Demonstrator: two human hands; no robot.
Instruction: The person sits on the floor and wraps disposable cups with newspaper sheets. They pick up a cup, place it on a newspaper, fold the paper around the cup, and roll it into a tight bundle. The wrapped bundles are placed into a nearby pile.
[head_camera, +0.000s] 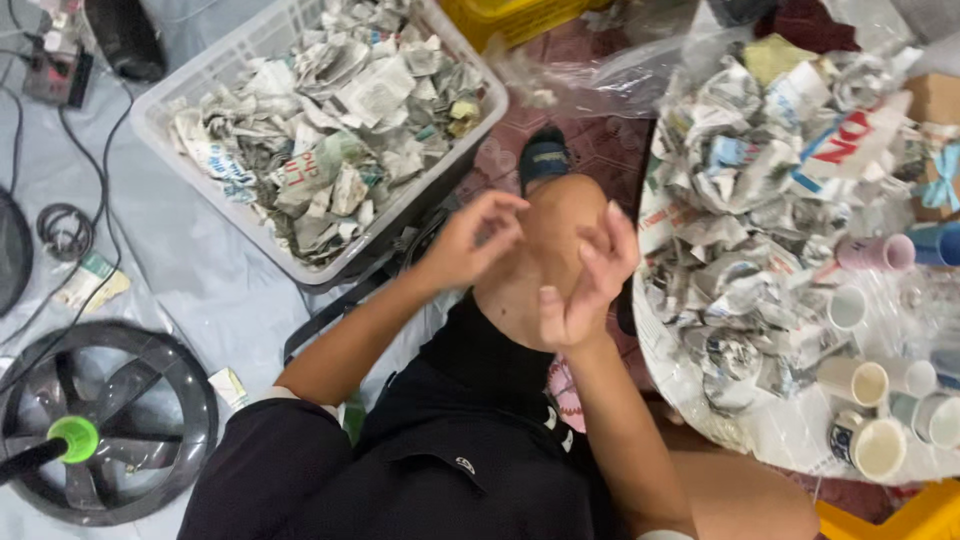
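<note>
Both hands are raised over the person's bent knee, empty. Left hand: fingers curled loosely, thumb and forefinger near each other but nothing between them, so the grip is apart and holds nothing. Right hand: palm open, facing the left hand, fingers spread and slightly bent, grip apart, also empty. The two hands are close together, not touching, both just above the knee; the right hand's heel may brush it, cannot tell.

The left hand is nearest to a white plastic crate on the floor, full of crumpled newspaper scraps. The crate sits just beyond the knee, up and to the left in the view.

The right hand is just beside a round tray, heaped with crumpled newspaper wads. On the tray's near right side are several small ceramic cups, some lying on their sides, in white, pink and blue.

A dark sandalled foot shows beyond the knee. A grey fan grille with a green hub lies on the pale floor sheet at lower left, with black cables near it. The person wears dark shorts. A yellow crate edge is at the bottom right.
</note>
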